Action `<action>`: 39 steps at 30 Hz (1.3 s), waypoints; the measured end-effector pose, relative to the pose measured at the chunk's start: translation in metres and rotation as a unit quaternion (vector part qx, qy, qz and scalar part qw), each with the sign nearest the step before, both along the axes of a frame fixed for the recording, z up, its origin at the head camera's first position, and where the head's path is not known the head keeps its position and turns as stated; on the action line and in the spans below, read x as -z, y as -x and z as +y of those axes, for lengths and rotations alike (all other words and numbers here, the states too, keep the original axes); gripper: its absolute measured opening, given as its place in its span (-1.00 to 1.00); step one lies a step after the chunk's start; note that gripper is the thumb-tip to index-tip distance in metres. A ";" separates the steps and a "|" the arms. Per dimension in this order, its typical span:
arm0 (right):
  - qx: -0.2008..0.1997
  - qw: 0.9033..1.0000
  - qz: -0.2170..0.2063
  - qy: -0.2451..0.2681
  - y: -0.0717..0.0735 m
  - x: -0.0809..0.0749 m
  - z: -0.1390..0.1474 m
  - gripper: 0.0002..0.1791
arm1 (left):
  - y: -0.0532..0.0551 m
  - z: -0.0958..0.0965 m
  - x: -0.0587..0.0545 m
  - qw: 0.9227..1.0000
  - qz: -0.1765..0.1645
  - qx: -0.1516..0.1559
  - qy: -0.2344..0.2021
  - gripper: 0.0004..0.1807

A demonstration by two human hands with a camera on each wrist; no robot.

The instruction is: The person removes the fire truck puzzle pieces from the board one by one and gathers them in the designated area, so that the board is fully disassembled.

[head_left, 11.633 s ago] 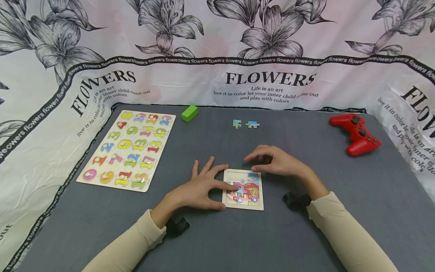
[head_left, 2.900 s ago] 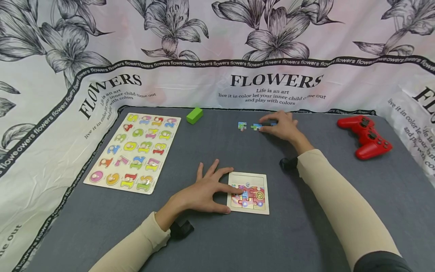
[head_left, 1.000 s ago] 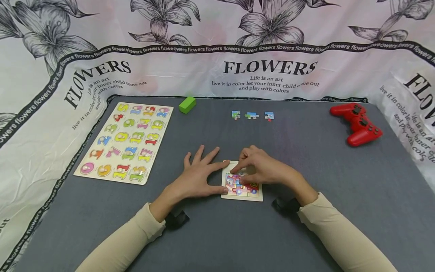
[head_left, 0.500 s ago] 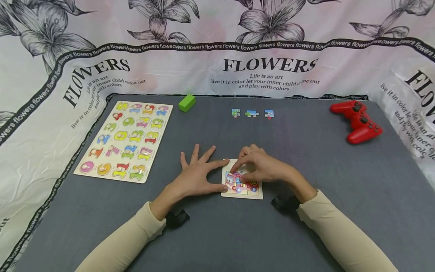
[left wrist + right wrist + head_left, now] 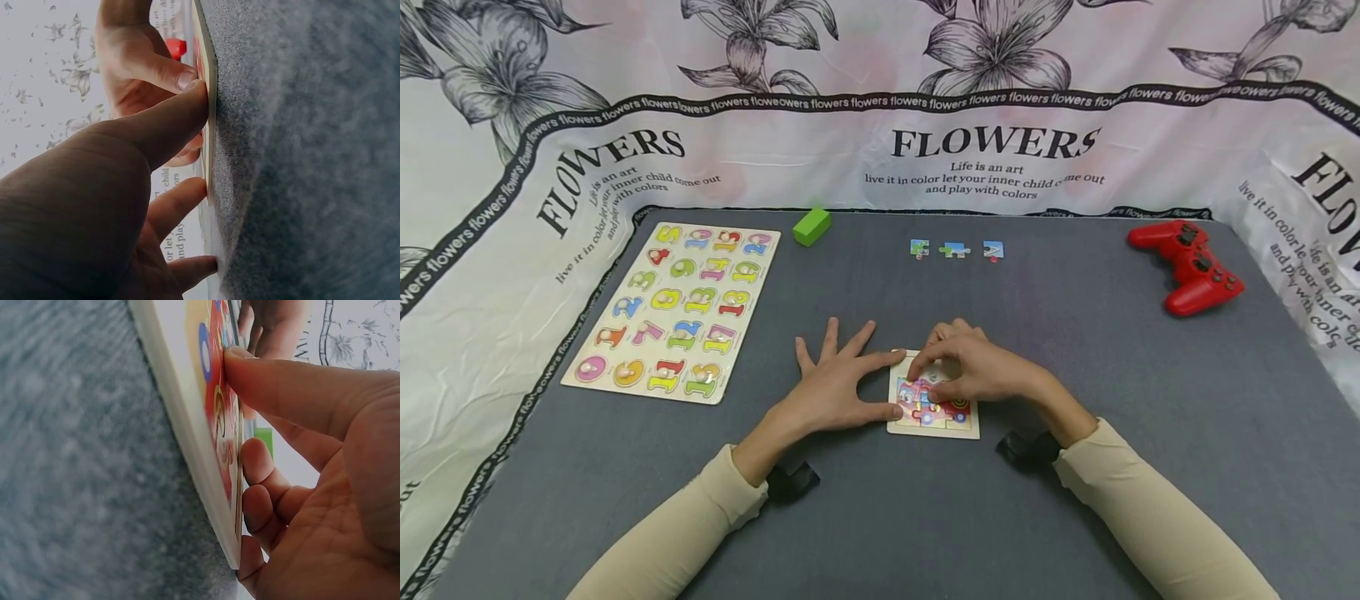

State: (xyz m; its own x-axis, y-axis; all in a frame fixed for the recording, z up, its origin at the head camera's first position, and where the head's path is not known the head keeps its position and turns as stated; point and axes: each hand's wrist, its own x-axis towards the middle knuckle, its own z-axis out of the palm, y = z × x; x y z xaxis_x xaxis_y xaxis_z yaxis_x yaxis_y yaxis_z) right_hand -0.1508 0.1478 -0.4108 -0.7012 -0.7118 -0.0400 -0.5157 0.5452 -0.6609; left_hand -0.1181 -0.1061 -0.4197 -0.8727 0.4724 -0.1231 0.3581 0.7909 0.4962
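Observation:
A small wooden jigsaw board (image 5: 934,432) lies flat near the middle of the table, with a colourful vehicle picture in its lower part. My left hand (image 5: 823,396) spreads its fingers at the board's left side, thumb and index fingertips resting on the frame. My right hand (image 5: 992,367) bends over the board, thumb and index finger pinching at a jigsaw piece that they mostly cover. In the right wrist view the thumb (image 5: 281,384) presses on the red printed surface. Three loose jigsaw pieces lie behind the board: left (image 5: 919,247), middle (image 5: 955,249) and right (image 5: 993,249).
At the left lies a large number puzzle board (image 5: 673,312). A green block (image 5: 812,227) sits by the back edge. A red game controller (image 5: 1187,268) is at the back right. The floral cloth (image 5: 797,158) hangs behind the grey table (image 5: 910,517).
The right hand has put a third loose piece beside the other two and come back to the board. The left index finger has shifted from the pieces to the frame's corner.

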 end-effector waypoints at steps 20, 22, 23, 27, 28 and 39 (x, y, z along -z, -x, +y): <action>-0.004 1.000 -0.015 0.014 -0.002 -0.001 -0.001 -0.67 | -0.002 0.001 -0.001 1.000 -0.002 -0.005 0.007 -0.17; -0.010 1.000 -0.013 0.015 -0.002 -0.001 -0.001 -0.66 | -0.002 0.001 -0.001 1.000 -0.003 -0.005 0.006 -0.18; -0.013 1.000 -0.012 0.016 -0.002 -0.001 -0.002 -0.67 | -0.002 0.001 -0.001 1.000 -0.003 -0.005 0.006 -0.18; -0.017 1.000 -0.011 0.019 -0.002 0.000 -0.002 -0.68 | -0.002 0.001 -0.001 1.000 -0.003 -0.006 0.008 -0.18; -0.016 1.000 -0.013 0.020 -0.002 0.000 -0.003 -0.68 | -0.002 0.001 -0.001 1.000 -0.002 -0.006 0.008 -0.18; -0.003 1.000 0.008 0.017 -0.006 0.000 -0.009 -0.69 | -0.003 0.001 -0.002 1.000 -0.006 -0.009 0.009 -0.18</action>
